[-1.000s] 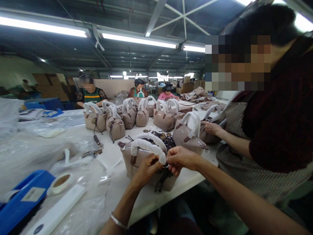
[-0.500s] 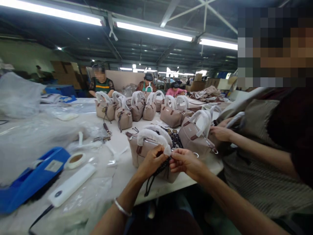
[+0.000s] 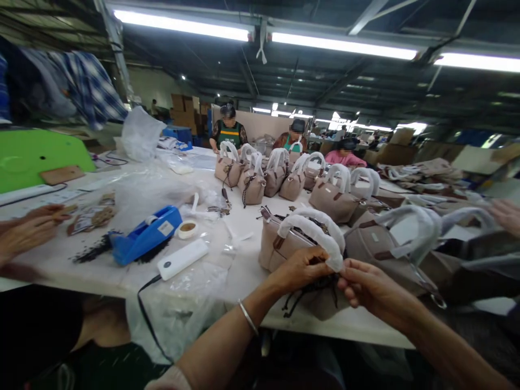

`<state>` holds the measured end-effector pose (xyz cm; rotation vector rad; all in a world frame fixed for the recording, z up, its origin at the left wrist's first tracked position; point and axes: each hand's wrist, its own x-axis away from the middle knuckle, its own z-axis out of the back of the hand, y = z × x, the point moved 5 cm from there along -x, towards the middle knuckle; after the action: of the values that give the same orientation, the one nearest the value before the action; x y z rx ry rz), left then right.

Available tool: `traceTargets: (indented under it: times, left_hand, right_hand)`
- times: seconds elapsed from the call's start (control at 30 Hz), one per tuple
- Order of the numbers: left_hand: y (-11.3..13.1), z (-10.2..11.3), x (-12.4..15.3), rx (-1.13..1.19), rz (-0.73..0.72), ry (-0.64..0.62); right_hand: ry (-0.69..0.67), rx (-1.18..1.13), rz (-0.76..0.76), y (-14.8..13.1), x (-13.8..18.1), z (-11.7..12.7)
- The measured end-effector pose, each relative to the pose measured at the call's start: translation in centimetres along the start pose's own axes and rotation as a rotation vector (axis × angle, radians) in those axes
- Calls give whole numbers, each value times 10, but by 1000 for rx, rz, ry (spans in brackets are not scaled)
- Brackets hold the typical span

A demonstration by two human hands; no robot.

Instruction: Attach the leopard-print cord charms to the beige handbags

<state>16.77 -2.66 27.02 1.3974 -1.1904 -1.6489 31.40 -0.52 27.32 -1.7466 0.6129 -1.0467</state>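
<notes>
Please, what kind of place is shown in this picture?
Probably a bag workshop or factory: many matching beige handbags with wrapped handles, a blue tape dispenser on the worktable, and several people around it.

A blue plastic tape dispenser [image 3: 146, 238] stands on the pale worktop [image 3: 240, 287]; near it lie a ring-shaped cream tape roll [image 3: 187, 234] and a white oblong device [image 3: 183, 260] with a black cord [image 3: 152, 281]; crumpled clear plastic sheeting [image 3: 142, 192] spreads behind them; a lime-green rounded casing [image 3: 40, 151] sits at the left, with blue-and-white plaid cloth [image 3: 93, 84] hanging higher up; long white tube lights [image 3: 341, 46] run overhead.
</notes>
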Motion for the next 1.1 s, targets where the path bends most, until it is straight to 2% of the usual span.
traceTargets:
  times: [0.1, 0.2, 0.3, 0.43, 0.5, 0.63, 0.8, 0.93, 1.03, 1.1]
  left_hand:
    - [1, 1, -1, 6, -24, 69]
    - [3, 0, -1, -2, -47, 64]
    - [4, -1, 0, 7, -42, 48]
    - [5, 5, -5, 4, -37, 107]
    - [7, 7, -6, 5, -38, 75]
    - [9, 10, -2, -10, -40, -30]
    - [1, 9, -2, 71, 28, -42]
    - [-3, 4, -6, 124, 56, -44]
    - [-6, 7, 0, 115, 86, -4]
    - [-8, 23, 9, 55, 88, 104]
  right_hand:
    - [148, -198, 87, 13, 5, -2]
    - [265, -323, 157, 22, 7, -6]
    - [315, -397, 191, 27, 8, -15]
    - [388, -553, 306, 25, 9, -30]
    - [412, -575, 346, 27, 9, -34]
    - [373, -398, 343, 35, 12, -31]
    - [337, -176, 427, 28, 22, -16]
    - [333, -9, 453, 16, 23, -14]
    - [399, 18, 503, 14, 23, -10]
    - [416, 14, 502, 20, 24, -6]
